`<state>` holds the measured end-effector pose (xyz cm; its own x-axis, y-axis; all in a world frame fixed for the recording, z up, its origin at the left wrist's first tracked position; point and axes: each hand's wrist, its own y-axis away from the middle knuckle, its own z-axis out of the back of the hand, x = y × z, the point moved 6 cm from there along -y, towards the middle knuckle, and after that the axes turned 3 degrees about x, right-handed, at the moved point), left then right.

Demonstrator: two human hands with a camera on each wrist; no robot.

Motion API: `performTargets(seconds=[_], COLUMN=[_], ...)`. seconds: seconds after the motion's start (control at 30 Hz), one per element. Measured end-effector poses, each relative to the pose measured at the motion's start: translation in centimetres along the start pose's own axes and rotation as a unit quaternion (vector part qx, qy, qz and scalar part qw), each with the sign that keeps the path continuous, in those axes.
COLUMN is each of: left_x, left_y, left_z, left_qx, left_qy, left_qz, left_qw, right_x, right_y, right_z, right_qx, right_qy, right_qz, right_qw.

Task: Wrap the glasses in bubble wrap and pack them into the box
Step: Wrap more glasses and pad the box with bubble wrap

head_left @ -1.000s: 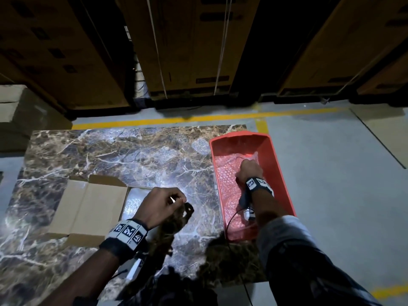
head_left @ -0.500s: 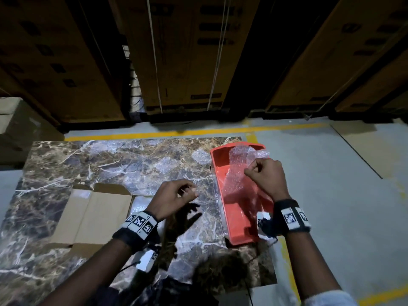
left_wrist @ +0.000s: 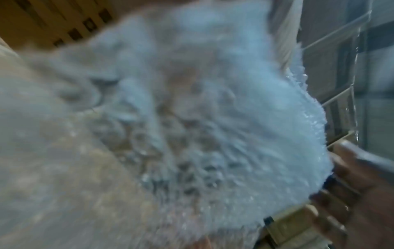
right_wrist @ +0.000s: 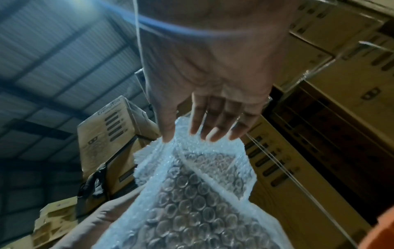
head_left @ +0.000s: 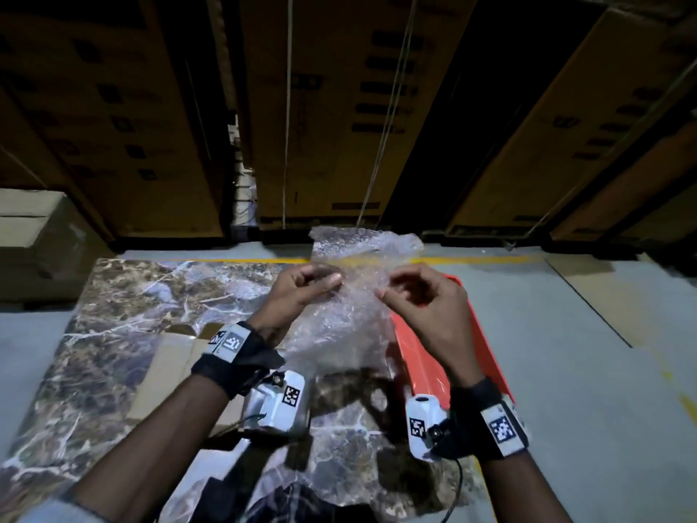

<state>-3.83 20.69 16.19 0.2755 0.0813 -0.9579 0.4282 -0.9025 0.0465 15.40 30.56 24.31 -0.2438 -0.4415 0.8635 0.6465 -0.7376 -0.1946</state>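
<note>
A clear sheet of bubble wrap [head_left: 350,318] hangs in the air over the marble table [head_left: 124,315], held by both hands. My left hand [head_left: 324,285] pinches its upper left part, and my right hand [head_left: 388,292] pinches its upper right part. In the right wrist view the thumb and fingertips [right_wrist: 204,133] pinch the top edge of the bubble wrap [right_wrist: 192,202]. The left wrist view is blurred and mostly filled by the bubble wrap [left_wrist: 213,118]. The open cardboard box [head_left: 169,364] lies on the table below my left wrist. I cannot make out any glasses.
An orange tray [head_left: 486,345] sits at the table's right edge, below my right hand. Tall stacked cartons [head_left: 339,107] stand behind the table, beyond a yellow floor line. Grey floor lies to the right, and another carton [head_left: 34,235] stands at the far left.
My right hand has lifted the bubble wrap out of the orange tray. My left hand has risen from the table and taken hold of the sheet.
</note>
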Motion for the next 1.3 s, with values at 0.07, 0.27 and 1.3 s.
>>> performTargets(seconds=[0.07, 0.27, 1.3], left_x=[-0.7, -2.6, -5.2], left_y=[0.8, 3.7, 9.3], left_z=[2.2, 7.0, 16.2], left_qx=[-0.016, -0.032, -0.135], left_qy=[0.003, -0.019, -0.08], left_qz=[0.011, 0.056, -0.024], left_qw=[1.0, 0.998, 0.987], right_x=[-1.5, -5.7, -3.1], right_y=[-0.9, -4.7, -4.3], right_z=[-0.9, -8.2, -13.9], right_qx=[-0.031, 0.136, 0.138], right_qy=[-0.009, -0.225, -0.284], right_qz=[-0.038, -0.162, -0.036], right_qw=[0.999, 0.951, 0.948])
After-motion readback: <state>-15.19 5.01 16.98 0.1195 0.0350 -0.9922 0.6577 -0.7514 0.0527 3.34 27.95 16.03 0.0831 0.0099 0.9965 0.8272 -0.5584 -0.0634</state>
